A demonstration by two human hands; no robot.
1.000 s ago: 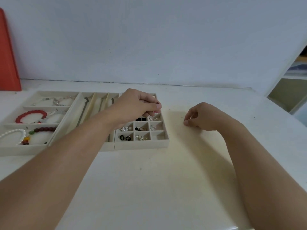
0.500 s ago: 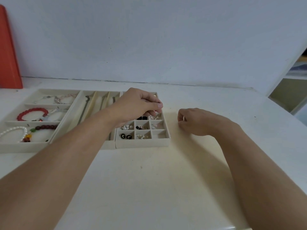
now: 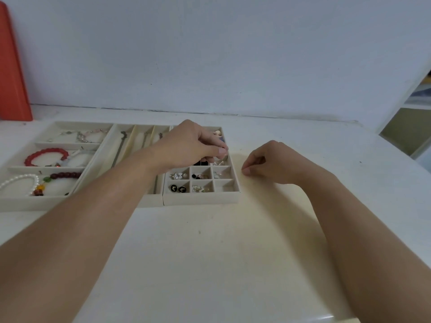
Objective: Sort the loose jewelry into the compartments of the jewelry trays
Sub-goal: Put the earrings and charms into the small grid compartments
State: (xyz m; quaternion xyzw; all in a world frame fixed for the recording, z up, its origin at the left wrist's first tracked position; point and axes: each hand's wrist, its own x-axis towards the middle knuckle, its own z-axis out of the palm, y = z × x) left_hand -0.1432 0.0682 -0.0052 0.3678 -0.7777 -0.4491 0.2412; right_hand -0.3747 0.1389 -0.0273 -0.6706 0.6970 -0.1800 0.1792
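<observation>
Across the white tabletop (image 3: 210, 264), three cream compartment trays (image 3: 200, 199) sit side by side, already stocked: red bead bracelet (image 3: 46, 155), pearl strand (image 3: 19, 180), black stud earrings (image 3: 177, 189); sorting appears nearly complete. Left hand (image 3: 186, 146) hovers over the small-cell tray, fingers curled, contents hidden; right hand (image 3: 268, 163) pinches at the tabletop, object indiscernible; open room lies right and near.

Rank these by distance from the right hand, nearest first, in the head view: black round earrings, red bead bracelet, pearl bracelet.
From the right hand:
1. Black round earrings, front-left compartment of the small grid tray.
2. Red bead bracelet, middle row of the left tray.
3. Pearl bracelet, front row, far left.
</observation>
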